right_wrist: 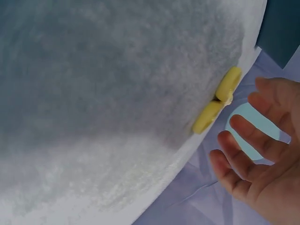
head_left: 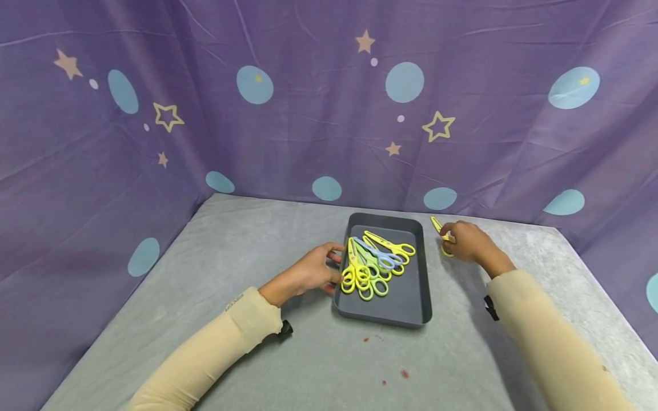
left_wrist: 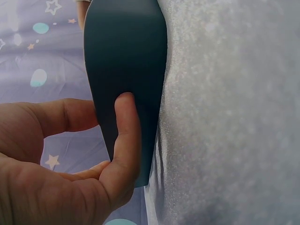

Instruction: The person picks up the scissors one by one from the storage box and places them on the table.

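My left hand (head_left: pixel 309 270) grips the left wall of a dark grey tray (head_left: pixel 396 305). In the left wrist view one finger presses the outer face of the tray wall (left_wrist: pixel 126 51) while others reach over the rim. Several scissors lie overlapping inside the tray: yellow scissors (head_left: pixel 354 261), a light blue pair (head_left: pixel 384 260) and a green pair (head_left: pixel 372 274). Right of the tray, my right hand (head_left: pixel 469 242) hovers over another pair of yellow scissors (head_left: pixel 436 224), partly hiding it. The right wrist view shows its handle loops (right_wrist: pixel 207 117) on the table, with relaxed, spread fingers close by.
The tray stands on a grey cloth-covered table (head_left: pixel 288 365) with small red spots (head_left: pixel 404 374) near the front. A purple curtain (head_left: pixel 308 137) with stars and blue ovals rises behind the table's back edge and along its sides.
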A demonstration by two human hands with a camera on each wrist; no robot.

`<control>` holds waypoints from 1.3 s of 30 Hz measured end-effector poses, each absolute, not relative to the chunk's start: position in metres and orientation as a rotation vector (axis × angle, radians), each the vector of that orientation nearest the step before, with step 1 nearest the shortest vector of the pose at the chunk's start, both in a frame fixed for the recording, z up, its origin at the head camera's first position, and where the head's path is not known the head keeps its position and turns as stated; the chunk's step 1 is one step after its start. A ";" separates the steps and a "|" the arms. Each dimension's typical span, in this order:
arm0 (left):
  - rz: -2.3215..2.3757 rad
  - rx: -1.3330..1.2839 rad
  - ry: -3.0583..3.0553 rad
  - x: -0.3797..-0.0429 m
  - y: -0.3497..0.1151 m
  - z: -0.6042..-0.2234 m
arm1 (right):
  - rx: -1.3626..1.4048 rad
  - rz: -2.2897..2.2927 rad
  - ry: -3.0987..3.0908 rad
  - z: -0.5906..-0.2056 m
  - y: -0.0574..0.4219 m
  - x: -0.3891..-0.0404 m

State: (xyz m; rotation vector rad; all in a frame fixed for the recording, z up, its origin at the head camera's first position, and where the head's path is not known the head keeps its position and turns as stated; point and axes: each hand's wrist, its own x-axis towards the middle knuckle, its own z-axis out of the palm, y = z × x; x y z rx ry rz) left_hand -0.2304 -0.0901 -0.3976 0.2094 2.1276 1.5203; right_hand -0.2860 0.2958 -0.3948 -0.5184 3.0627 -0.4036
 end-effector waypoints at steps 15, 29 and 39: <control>1.532 0.207 2.120 -0.230 -0.089 -0.398 | -0.902 -0.425 3.199 -0.390 0.272 -0.274; 1.559 0.214 2.107 -0.229 -0.090 -0.399 | -1.256 -0.393 3.135 -0.382 0.237 -0.263; 1.554 0.219 2.109 -0.229 -0.090 -0.399 | -1.378 -0.388 3.073 -0.387 0.214 -0.262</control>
